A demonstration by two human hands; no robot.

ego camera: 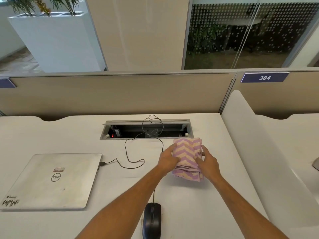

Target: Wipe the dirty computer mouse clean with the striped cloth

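A folded cloth (188, 150) with purple and cream zigzag stripes lies on the white desk (51, 131), right of the middle. My left hand (168, 158) grips its left edge and my right hand (208, 162) grips its right edge. A black wired computer mouse (151, 220) rests at the desk's near edge, between my forearms and well below the cloth. Its cable (131, 157) loops across the desk toward the back.
A closed silver laptop (50, 181) lies at the left with a cable plugged into its side. An open cable tray (146, 131) is sunk into the desk behind the cloth. A beige partition runs along the back; a white divider (250, 135) stands on the right.
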